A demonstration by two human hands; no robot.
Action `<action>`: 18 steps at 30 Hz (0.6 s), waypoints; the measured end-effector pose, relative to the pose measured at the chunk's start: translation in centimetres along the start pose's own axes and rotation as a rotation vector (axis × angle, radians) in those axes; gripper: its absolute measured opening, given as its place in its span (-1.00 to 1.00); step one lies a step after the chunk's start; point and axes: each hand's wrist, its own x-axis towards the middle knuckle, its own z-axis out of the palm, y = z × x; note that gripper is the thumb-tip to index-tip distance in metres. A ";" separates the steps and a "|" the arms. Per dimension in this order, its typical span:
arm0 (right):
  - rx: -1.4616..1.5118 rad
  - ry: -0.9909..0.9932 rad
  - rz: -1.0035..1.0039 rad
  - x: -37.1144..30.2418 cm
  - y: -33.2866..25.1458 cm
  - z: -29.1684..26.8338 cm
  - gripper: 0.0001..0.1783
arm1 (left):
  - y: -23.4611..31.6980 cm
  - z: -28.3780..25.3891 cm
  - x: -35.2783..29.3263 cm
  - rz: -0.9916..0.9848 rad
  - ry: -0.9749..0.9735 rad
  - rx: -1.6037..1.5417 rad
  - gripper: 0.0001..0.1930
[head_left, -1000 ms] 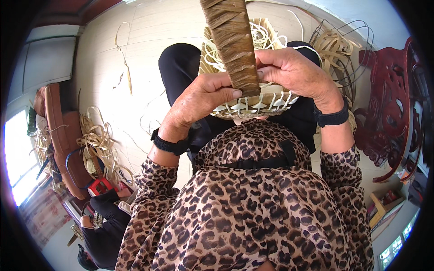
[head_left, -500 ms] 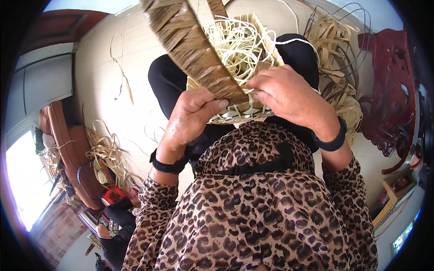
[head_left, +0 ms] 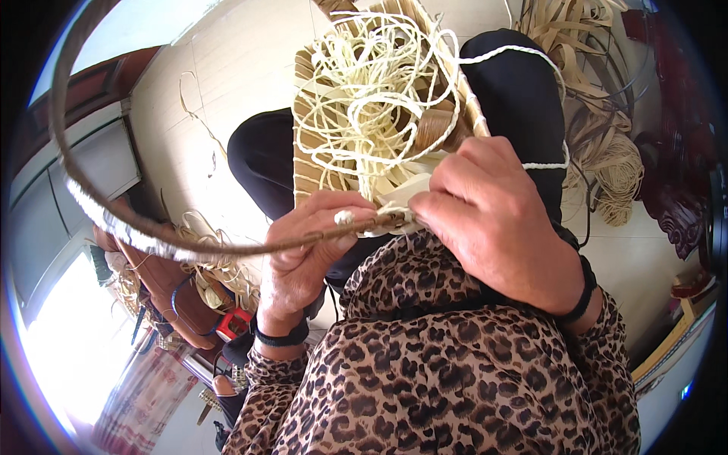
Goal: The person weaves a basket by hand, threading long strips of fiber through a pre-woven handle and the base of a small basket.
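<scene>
On my lap rests a pale woven basket, filled with a tangle of cream twisted cord. A brown wrapped strap, seen edge-on, sweeps from the upper left down to the basket's near rim. My left hand is closed around the strap close to its end, with its fingers behind and its thumb below. My right hand is closed in a pinch at the same rim, right beside the strap's end. A pale strand shows at its fingertips; the hand hides the rest.
A cord line runs from the basket over my right knee. Coils of pale strips and a cord bundle lie on the floor at right, near dark red carved furniture. At left stand a brown bench and a red object.
The strap has swung left and turned from its broad face to its edge. My left hand's grip has turned with it. The basket looks larger and nearer, and my right hand has moved slightly lower.
</scene>
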 end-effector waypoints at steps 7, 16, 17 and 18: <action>0.014 -0.033 0.022 0.3 -1.5 -1.1 -0.86 | 1.5 -0.7 -0.5 0.017 -0.056 0.230 -0.80; 0.109 -0.075 -0.033 0.0 -1.8 -2.1 -0.77 | 2.6 -0.6 -1.7 0.092 -0.056 0.327 -0.78; 0.116 -0.071 -0.034 -0.1 -1.7 -2.1 -0.76 | 2.5 -0.6 -1.4 0.102 -0.072 0.274 -0.76; 0.124 -0.038 -0.038 -0.1 -1.8 -2.0 -0.76 | 2.4 -0.7 -1.3 0.104 -0.083 0.247 -0.74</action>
